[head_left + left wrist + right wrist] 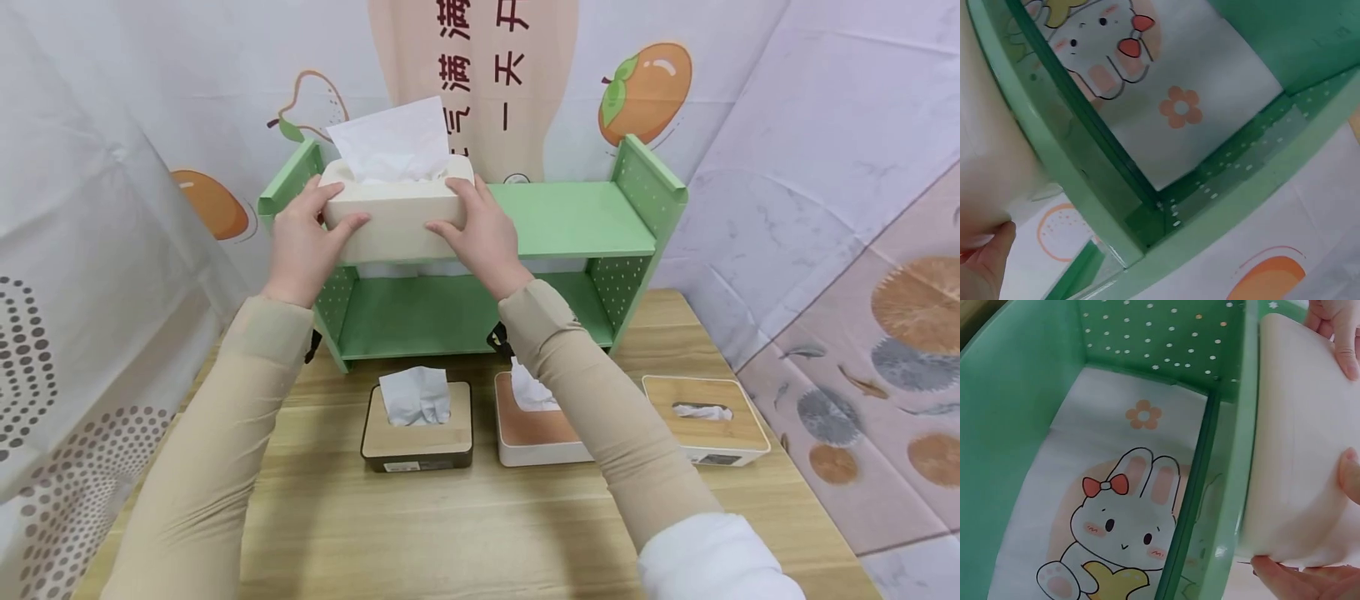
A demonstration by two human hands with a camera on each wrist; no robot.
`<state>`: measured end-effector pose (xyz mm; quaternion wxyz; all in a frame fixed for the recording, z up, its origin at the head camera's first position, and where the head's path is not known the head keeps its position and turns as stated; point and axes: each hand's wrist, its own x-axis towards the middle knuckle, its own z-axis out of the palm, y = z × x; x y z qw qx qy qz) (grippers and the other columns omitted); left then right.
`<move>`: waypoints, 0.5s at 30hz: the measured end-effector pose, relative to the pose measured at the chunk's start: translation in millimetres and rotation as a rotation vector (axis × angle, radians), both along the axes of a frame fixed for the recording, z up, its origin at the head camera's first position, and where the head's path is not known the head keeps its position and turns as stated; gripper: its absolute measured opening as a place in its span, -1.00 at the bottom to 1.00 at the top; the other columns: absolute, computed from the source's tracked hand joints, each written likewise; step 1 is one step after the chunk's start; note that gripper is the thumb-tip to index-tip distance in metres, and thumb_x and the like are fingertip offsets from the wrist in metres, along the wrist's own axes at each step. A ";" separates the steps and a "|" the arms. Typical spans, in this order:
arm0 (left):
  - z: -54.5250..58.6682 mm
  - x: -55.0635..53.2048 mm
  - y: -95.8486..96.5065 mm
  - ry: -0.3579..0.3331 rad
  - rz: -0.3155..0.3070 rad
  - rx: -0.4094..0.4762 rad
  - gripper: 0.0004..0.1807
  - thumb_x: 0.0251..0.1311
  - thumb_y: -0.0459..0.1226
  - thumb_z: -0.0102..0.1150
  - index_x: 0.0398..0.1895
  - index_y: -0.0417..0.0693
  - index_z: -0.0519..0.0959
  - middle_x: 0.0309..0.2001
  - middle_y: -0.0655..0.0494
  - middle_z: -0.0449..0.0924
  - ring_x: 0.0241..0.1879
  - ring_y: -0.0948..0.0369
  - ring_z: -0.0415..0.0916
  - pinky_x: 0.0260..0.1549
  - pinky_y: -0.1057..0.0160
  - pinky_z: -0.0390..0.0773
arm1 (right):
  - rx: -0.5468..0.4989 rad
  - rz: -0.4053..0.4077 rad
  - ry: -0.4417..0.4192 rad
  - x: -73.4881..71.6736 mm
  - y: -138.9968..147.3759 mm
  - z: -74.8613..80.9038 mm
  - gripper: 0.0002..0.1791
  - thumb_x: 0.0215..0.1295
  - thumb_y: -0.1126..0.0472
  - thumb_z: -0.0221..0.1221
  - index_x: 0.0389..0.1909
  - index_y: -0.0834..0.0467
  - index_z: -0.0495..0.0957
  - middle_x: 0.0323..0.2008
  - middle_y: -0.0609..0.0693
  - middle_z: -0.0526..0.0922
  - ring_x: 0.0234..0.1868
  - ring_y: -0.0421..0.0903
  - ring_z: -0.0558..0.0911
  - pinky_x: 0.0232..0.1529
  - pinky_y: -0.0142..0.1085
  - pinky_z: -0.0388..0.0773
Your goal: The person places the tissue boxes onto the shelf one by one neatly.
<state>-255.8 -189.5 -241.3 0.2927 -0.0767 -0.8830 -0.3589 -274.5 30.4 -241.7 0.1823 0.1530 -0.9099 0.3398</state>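
Observation:
Both hands hold a cream tissue box (pixel 397 221) by its two ends, over the left part of the upper board of a green shelf (pixel 570 218). A white tissue (pixel 393 142) stands up from the box's top. The left hand (pixel 307 237) grips the left end, with its thumb on the front face. At the opposite end, the right hand (pixel 483 233) grips the same way. In the right wrist view the box (pixel 1310 444) lies right along the shelf's green front edge (pixel 1238 450). Only part of the left hand (pixel 988 265) shows in the left wrist view.
On the wooden table (pixel 420 533) before the shelf stand a dark tissue box with a wooden lid (pixel 420 437), a white one with a brown lid (pixel 536 429) and a white one with a bamboo lid (pixel 705 412). The shelf's raised side panels (pixel 652 179) flank the upper board.

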 end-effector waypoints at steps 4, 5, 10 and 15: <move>2.1 -7.1 -0.8 -0.038 -0.003 -0.005 -0.40 0.13 -0.09 0.29 0.23 -0.13 0.46 0.27 -0.12 0.40 0.39 0.12 0.15 0.17 0.03 0.42 | 0.029 0.001 -0.019 -6.8 -2.1 0.9 -0.28 0.15 -0.09 0.28 0.33 -0.02 0.30 0.43 0.16 0.16 0.25 0.06 0.45 0.00 -0.11 0.51; 3.0 -8.5 -0.6 -0.046 0.000 -0.006 -0.40 0.14 -0.09 0.28 0.23 -0.14 0.46 0.28 -0.12 0.38 0.40 0.11 0.14 0.18 0.02 0.40 | 0.037 0.003 -0.023 -8.7 -2.8 1.4 -0.28 0.16 -0.09 0.27 0.33 -0.02 0.29 0.43 0.16 0.15 0.25 0.06 0.45 0.00 -0.11 0.51; 6.6 -14.7 1.1 -0.094 0.014 -0.037 -0.40 0.20 -0.08 0.21 0.28 -0.14 0.40 0.32 -0.12 0.33 0.42 0.06 0.08 0.31 0.04 0.24 | 0.072 0.002 -0.057 -17.4 -5.1 4.3 -0.27 0.21 -0.08 0.23 0.37 -0.04 0.22 0.44 0.15 0.12 0.21 0.06 0.48 0.02 -0.11 0.50; 8.4 -16.1 1.3 -0.115 0.024 -0.099 -0.39 0.26 -0.07 0.14 0.31 -0.14 0.36 0.34 -0.15 0.30 0.43 0.00 0.06 0.36 0.02 0.14 | 0.138 0.003 -0.040 -18.3 -4.8 3.1 -0.27 0.26 -0.05 0.20 0.41 -0.07 0.15 0.44 0.22 0.09 0.18 0.12 0.51 -0.03 -0.08 0.53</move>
